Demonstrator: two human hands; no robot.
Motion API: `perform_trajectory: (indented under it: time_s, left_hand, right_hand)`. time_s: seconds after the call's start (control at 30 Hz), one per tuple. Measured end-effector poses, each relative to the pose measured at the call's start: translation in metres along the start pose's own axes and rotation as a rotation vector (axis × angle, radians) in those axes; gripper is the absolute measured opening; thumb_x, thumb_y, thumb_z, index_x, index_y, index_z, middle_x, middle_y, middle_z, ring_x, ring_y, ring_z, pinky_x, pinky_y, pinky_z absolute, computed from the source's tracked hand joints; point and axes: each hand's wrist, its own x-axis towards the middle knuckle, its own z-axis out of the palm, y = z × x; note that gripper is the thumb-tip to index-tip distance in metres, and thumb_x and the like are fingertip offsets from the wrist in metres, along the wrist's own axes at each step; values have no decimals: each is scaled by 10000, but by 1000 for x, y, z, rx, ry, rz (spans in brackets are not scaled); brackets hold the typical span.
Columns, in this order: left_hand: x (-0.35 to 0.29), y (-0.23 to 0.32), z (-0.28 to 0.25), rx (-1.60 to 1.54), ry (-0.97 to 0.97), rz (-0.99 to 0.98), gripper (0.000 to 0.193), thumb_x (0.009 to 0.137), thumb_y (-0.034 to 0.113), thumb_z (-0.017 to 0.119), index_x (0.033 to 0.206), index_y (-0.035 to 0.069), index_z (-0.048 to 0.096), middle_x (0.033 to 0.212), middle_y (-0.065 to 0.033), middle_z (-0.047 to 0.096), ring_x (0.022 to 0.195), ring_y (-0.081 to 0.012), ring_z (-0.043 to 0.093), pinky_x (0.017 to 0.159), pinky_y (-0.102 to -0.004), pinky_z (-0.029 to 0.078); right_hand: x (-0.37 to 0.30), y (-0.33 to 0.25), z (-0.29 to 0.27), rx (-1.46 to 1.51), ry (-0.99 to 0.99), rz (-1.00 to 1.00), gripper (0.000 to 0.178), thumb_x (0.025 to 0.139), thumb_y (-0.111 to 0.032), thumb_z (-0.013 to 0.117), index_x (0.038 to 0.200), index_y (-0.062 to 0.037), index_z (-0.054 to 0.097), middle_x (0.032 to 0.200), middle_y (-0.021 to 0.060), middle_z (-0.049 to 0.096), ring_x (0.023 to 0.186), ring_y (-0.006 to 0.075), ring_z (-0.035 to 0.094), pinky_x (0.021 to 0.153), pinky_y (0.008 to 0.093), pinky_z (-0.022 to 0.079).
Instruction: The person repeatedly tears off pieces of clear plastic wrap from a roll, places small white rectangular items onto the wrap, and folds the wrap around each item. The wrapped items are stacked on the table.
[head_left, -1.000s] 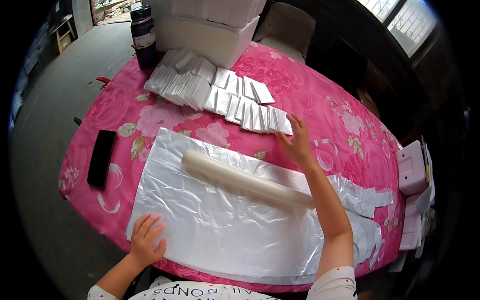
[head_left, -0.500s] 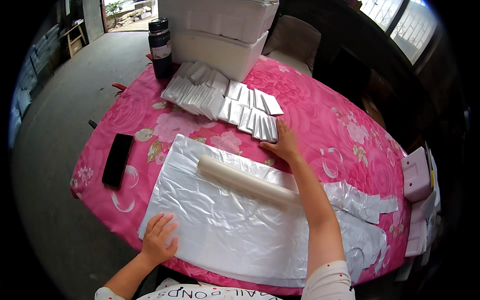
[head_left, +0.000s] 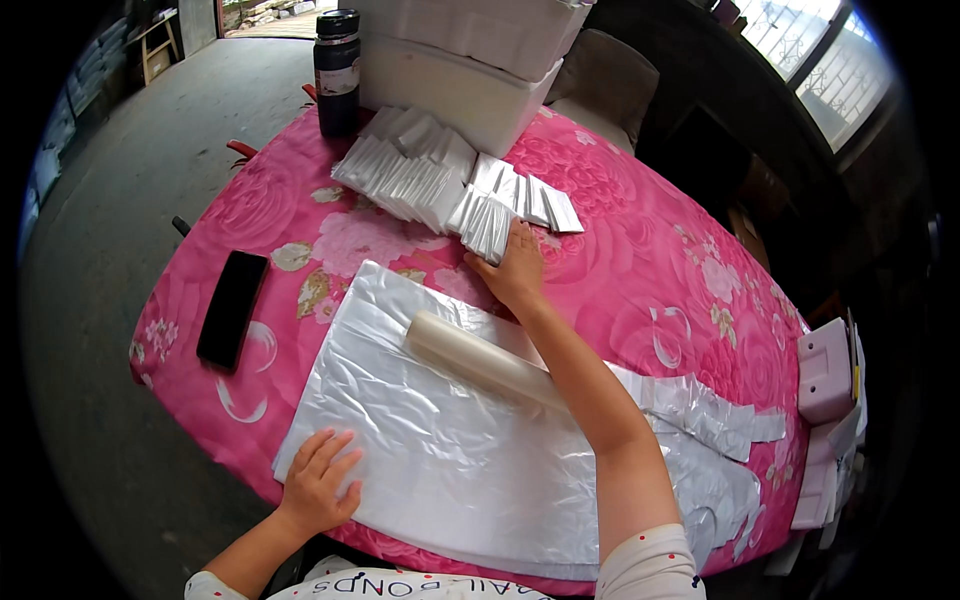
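Observation:
My left hand [head_left: 318, 487] lies with fingers spread on the near left corner of a stack of silvery-white plastic bags [head_left: 440, 460]. My right hand [head_left: 515, 268] reaches across to a row of small folded plastic packets [head_left: 487, 232]. Its thumb lies at the near side of the row and its fingers at the right end, spread apart and pressing against the packets. A larger pile of folded packets [head_left: 405, 185] adjoins this row on the left. Across the bags rests a whitish roll [head_left: 480, 360]; my right forearm covers its right end.
A black phone [head_left: 233, 310] lies at the left on the pink floral tablecloth [head_left: 690, 270]. A dark bottle [head_left: 337, 75] and stacked white foam boxes [head_left: 450, 75] stand at the back. Pale pink boxes [head_left: 826, 370] sit at the right edge, and a chair [head_left: 605, 85] is behind the table.
My right hand has moved left, and the near row of packets has been pushed together toward the larger pile. My left hand stays on the bags. The view has shifted slightly.

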Motion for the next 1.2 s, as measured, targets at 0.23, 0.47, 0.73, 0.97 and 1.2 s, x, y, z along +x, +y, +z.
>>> perform_trajectory:
  time_s: [0.23,0.47,0.73,0.97,1.2]
  left_hand:
    - [3,1,-1,-7,-16,-1,342,686,161,643,1017,75,626,1200,-102,547,1153,-290,461,964,-388,380]
    - [2,1,-1,8,-13,-2,326,684,160,646,1001,83,635,1202,-95,547,1154,-278,462,958,-384,379]
    - [2,1,-1,-2,-19,-20,316,682,159,647,990,89,637,1196,-90,552,1144,-273,472,950,-378,382]
    - [2,1,-1,-29,-5,-1,332,693,169,644,1011,77,621,1209,-111,540,1142,-292,472,954,-389,382]
    - [95,-17,-51,-132,126,210,495,825,220,543,1225,-60,462,1315,-245,423,1249,-402,367,1031,-439,304]
  right_hand:
    - [20,-33,20,140,71,41,1020,680,-549,676,1356,85,251,1352,275,357,1272,401,321,1071,443,221]
    - [26,-49,8,527,-22,81,1022,641,-522,714,1327,97,276,1284,264,436,1221,382,391,1027,469,268]
    - [25,-65,6,375,-29,114,1119,602,-511,765,1350,110,210,1355,257,356,1288,371,310,1059,447,233]
    - [7,-49,-4,224,-16,148,1131,609,-520,760,1372,91,191,1395,237,311,1319,381,246,1081,442,196]
    - [8,-41,-1,91,-31,131,1105,641,-552,727,1380,74,196,1422,199,292,1333,373,223,1095,435,165]
